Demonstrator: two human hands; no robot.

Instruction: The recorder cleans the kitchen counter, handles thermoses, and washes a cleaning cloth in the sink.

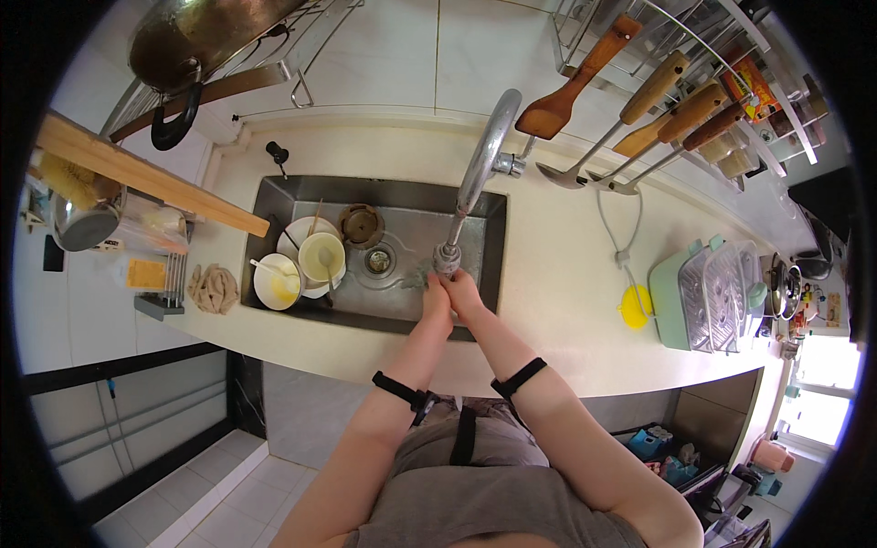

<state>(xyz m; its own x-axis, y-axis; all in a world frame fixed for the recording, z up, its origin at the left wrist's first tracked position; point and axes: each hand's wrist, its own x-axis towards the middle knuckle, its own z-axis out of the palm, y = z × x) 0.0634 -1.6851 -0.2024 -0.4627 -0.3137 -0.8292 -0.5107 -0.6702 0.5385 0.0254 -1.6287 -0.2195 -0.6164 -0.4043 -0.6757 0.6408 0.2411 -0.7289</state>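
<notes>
My left hand [436, 300] and my right hand [465, 293] are pressed together under the spout of a chrome faucet [488, 147]. They hang over the right part of a stainless steel sink [418, 219]. The spout head [447, 259] hides part of the fingers, so whether they hold anything cannot be seen. What looks like splashing water shows beside the left fingers. In the sink's left part are a bowl with yellowish residue and a white spoon [277, 281], another bowl with a metal spoon [320, 256], a plate beneath, and a brown round object [361, 226] near the drain [377, 260].
A crumpled beige cloth [213, 289] lies left of the sink. A wooden board [154, 175] juts towards the sink's left corner. Wooden-handled utensils, including a wooden spatula [572, 82], hang over the back right counter. A green dish box with a clear lid [706, 294] stands at right.
</notes>
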